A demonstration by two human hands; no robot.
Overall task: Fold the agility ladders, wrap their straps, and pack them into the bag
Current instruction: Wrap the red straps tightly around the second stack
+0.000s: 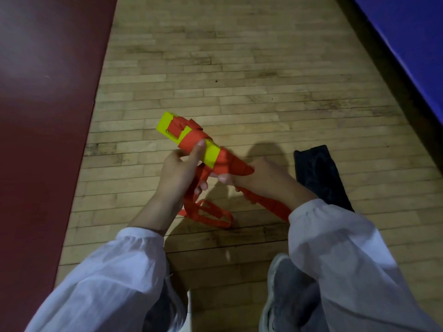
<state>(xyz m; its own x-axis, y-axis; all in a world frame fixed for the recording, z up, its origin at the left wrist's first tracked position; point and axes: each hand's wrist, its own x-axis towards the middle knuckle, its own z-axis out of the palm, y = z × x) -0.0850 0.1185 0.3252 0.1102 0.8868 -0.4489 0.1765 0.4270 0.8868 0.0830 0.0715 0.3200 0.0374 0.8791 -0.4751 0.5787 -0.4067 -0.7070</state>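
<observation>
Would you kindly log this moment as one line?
left hand grips ladder bundle | right hand holds strap | bag on floor

A worn strip floor of pale wooden boards (239,56) ran down the middle (scuffed dark in patches). A smooth dark red surface (43,116) bordered it on the left. A blue padded panel (407,44) edged the upper right.

Folded ladder's (211,155) near end vanishes inside the right hand (260,176) — right of it, a sleeve (335,236) covers the bag's (318,173) corner.
</observation>
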